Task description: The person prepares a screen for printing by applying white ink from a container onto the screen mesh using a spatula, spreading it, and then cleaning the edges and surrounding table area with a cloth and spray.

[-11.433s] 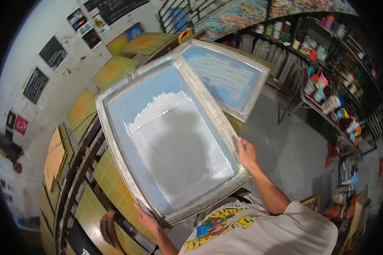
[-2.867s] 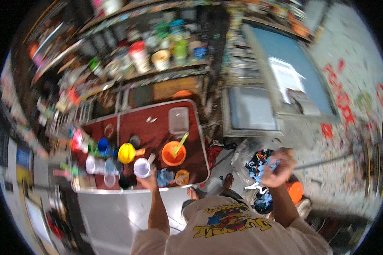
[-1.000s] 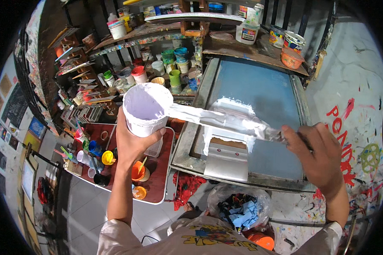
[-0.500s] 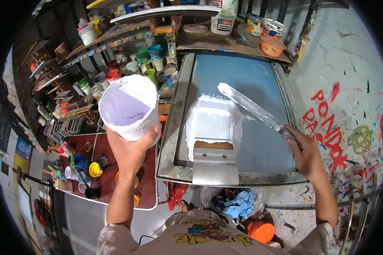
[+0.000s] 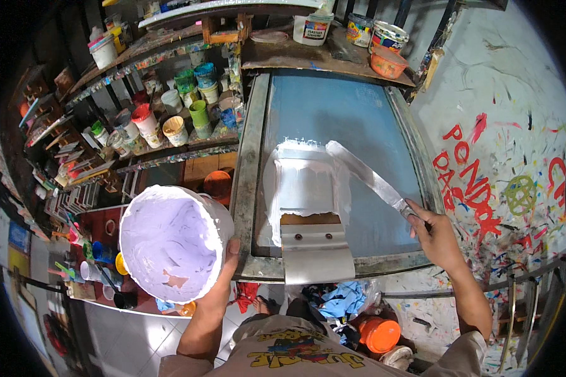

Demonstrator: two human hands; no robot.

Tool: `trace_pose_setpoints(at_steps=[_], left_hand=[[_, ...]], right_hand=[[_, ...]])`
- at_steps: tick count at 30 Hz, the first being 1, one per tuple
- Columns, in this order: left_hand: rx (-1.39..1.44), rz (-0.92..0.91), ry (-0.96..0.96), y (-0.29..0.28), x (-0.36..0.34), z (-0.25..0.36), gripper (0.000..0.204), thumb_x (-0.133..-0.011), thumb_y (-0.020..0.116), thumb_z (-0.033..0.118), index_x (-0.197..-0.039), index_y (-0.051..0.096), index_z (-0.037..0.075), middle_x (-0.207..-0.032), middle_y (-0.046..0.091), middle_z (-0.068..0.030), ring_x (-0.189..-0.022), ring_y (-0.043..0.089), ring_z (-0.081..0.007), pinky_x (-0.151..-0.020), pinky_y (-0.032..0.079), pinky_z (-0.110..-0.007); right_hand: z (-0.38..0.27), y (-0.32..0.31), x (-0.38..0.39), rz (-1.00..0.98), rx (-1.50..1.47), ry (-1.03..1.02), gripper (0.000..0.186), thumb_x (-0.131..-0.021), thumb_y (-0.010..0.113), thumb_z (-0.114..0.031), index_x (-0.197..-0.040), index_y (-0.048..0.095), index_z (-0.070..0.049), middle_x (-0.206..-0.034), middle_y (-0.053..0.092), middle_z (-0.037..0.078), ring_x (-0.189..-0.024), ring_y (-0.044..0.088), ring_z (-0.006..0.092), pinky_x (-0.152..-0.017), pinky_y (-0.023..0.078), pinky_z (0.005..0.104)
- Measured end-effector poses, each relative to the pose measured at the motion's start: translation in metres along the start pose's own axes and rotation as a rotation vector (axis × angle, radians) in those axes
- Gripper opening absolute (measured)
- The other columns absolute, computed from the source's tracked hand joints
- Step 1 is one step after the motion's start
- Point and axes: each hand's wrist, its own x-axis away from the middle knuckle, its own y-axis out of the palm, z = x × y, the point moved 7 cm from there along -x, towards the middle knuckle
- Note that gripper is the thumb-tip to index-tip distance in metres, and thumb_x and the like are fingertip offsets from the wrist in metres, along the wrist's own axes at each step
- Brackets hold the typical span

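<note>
My left hand (image 5: 219,286) grips a white plastic bucket (image 5: 216,217) from its right side. Its mouth is tipped up toward me, showing pale lavender-white walls coated with paint and a small bare brownish patch at the bottom. In my right hand (image 5: 437,240) is a long-bladed spatula (image 5: 372,178), smeared white and pointing up-left over the blue screen mesh (image 5: 333,103). The blade's tip is beside a white paint patch (image 5: 308,182) on the mesh. A metal-handled squeegee (image 5: 316,251) lies across the near edge of the screen frame (image 5: 248,151), its far end at the paint.
Shelves at the left hold several paint pots (image 5: 146,122). Behind the screen, tubs (image 5: 310,30) stand on a wooden shelf (image 5: 277,58). Cups of colour sit on a dark red table (image 5: 146,303) at the left. Below are cloths (image 5: 343,298) and an orange bucket (image 5: 381,334).
The bucket has come down and tilted, so its inside now faces up more fully. The spatula has stayed over the mesh, shifting slightly in view. The whole view has moved a little.
</note>
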Motion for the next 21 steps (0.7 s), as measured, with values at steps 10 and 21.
trace_pose_setpoints(at_steps=[10,21], left_hand=[[0.129,0.291,-0.095,-0.001,0.008,-0.002,0.07,-0.077,0.087,0.014,-0.135,0.052,-0.003,-0.132,0.059,-0.0159,-0.116,0.059,-0.0291,-0.1,0.047,-0.042],[0.058,0.525,-0.19,-0.008,0.015,0.011,0.074,-0.069,0.092,0.015,-0.13,0.056,-0.005,-0.127,0.062,-0.0147,-0.113,0.061,-0.0289,-0.101,0.047,-0.042]], right_hand=[[0.012,-0.016,-0.038,0.069,-0.011,-0.196,0.039,-0.099,0.06,-0.014,-0.136,0.059,-0.003,-0.072,0.058,0.01,-0.069,0.05,0.0086,-0.065,0.047,0.0275],[-0.036,-0.001,-0.158,-0.248,0.043,-0.45,0.035,-0.101,0.06,-0.02,-0.133,0.064,-0.008,-0.065,0.052,0.005,-0.063,0.048,0.0102,-0.061,0.044,0.0299]])
